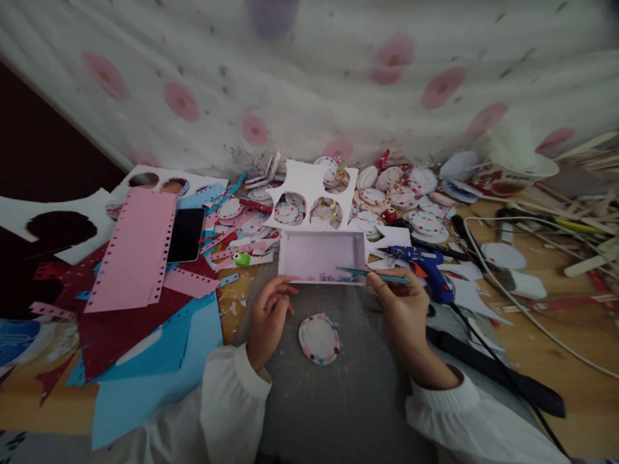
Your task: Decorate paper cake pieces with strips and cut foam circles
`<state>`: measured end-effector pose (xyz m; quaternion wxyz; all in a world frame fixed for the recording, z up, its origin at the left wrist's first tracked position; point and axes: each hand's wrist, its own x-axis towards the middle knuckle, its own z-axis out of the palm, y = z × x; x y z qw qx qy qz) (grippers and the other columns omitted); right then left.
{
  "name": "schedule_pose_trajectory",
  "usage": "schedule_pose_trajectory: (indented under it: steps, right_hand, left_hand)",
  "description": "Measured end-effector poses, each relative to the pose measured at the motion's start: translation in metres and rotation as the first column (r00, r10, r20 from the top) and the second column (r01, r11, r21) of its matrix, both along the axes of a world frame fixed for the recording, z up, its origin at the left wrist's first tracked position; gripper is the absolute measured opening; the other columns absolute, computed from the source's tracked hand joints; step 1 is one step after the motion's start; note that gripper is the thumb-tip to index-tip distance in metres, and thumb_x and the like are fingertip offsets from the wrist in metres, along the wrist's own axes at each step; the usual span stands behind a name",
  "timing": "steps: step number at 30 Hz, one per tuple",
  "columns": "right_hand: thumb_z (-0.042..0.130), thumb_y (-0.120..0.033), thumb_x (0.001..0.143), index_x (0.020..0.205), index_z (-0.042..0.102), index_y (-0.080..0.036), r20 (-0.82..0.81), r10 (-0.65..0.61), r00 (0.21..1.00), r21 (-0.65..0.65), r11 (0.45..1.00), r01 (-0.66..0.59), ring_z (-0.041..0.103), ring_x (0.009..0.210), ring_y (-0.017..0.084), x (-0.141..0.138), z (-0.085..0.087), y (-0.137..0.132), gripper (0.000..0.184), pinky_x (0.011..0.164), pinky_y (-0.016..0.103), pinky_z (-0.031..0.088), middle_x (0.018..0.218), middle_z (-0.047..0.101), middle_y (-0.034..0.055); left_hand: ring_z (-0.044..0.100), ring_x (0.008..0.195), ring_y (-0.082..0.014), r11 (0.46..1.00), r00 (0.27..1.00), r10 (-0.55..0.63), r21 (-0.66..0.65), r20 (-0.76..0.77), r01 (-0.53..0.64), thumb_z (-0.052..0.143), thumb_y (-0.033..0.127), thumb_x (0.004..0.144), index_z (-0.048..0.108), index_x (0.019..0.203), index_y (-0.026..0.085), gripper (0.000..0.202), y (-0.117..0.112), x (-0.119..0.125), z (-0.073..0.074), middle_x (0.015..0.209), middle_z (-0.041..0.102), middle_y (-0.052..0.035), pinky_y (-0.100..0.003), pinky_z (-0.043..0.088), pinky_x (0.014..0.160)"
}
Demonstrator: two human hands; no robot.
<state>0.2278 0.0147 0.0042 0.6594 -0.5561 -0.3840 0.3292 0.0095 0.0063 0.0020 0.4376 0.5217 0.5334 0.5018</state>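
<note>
My right hand [401, 309] is closed on a thin teal tool [372, 274], maybe tweezers, whose tip reaches left over the front edge of a shallow pale pink box [322, 256] with small coloured bits along its bottom. My left hand [269, 310] hovers at the box's front left corner, fingers curled loosely with nothing visible in them. Between my wrists, a round white paper disc [319, 338] with a dotted coloured rim lies on the grey mat [338, 386].
Pink punched paper [133, 248], a black phone [186, 233], red and blue sheets [145, 367] lie left. A white cut-out sheet [312, 187] and several decorated discs [425, 222] sit behind the box. A blue glue gun [428, 264], cables and wooden sticks crowd the right.
</note>
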Motion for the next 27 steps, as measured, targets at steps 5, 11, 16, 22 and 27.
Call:
schedule_pose_trajectory:
  steps: [5, 11, 16, 22, 27]
  right_hand:
    - [0.08, -0.033, 0.07, 0.076, 0.063, -0.02, -0.09, 0.007, 0.996, 0.004, 1.0, -0.007, 0.061, 0.063, 0.015, 0.005, -0.007, 0.004, 0.021, 0.062, 0.03, 0.047, 0.069, 0.066, -0.0005]
    - [0.077, -0.035, 0.073, 0.078, 0.06, -0.022, -0.117, 0.104, 0.988, 0.04, 0.994, -0.1, 0.061, 0.062, 0.015, 0.002, -0.006, 0.0, 0.022, 0.062, 0.03, 0.048, 0.069, 0.063, -0.0015]
    - [0.078, -0.034, 0.073, 0.076, 0.062, -0.023, -0.083, 0.193, 0.978, 0.069, 0.98, -0.187, 0.066, 0.068, 0.017, -0.011, 0.001, -0.013, 0.019, 0.061, 0.029, 0.052, 0.072, 0.067, 0.0006]
    - [0.078, -0.026, 0.074, 0.075, 0.065, -0.024, -0.044, 0.325, 0.945, 0.107, 0.942, -0.319, 0.071, 0.071, 0.018, -0.022, 0.008, -0.023, 0.014, 0.062, 0.029, 0.056, 0.072, 0.071, 0.0001]
    - [0.079, -0.028, 0.073, 0.074, 0.065, -0.024, -0.037, 0.337, 0.941, 0.092, 0.939, -0.332, 0.072, 0.07, 0.019, -0.024, 0.01, -0.023, 0.015, 0.06, 0.029, 0.057, 0.07, 0.071, -0.0004]
  left_hand:
    - [0.062, 0.06, -0.0093, 0.999, 0.999, -0.039, 0.001, 0.0, 0.039, 0.05, 0.02, 0.083, 0.058, 0.118, 0.018, 0.036, -0.001, -0.001, -0.002, 0.101, 0.069, -0.0069, -0.024, 0.05, 0.059]
    - [0.066, 0.066, -0.0118, 0.995, 0.998, -0.07, 0.075, 0.005, 0.069, 0.052, 0.023, 0.09, 0.051, 0.128, 0.021, 0.038, -0.005, 0.0, 0.0, 0.104, 0.068, -0.0074, -0.026, 0.052, 0.062]
    - [0.063, 0.081, -0.0152, 0.941, 0.964, -0.181, 0.251, -0.194, 0.227, 0.056, 0.019, 0.09, 0.068, 0.091, 0.018, 0.011, -0.007, 0.001, 0.007, 0.09, 0.064, -0.0054, -0.026, 0.051, 0.071]
    - [0.062, 0.086, -0.0165, 0.887, 0.924, -0.279, 0.298, -0.262, 0.352, 0.058, 0.014, 0.088, 0.068, 0.094, 0.018, 0.013, -0.006, 0.001, 0.009, 0.087, 0.065, -0.0053, -0.029, 0.05, 0.077]
    - [0.062, 0.083, -0.0163, 0.896, 0.939, -0.258, 0.307, -0.228, 0.321, 0.059, 0.014, 0.088, 0.066, 0.087, 0.018, 0.008, -0.006, 0.001, 0.004, 0.084, 0.064, -0.0047, -0.028, 0.05, 0.074]
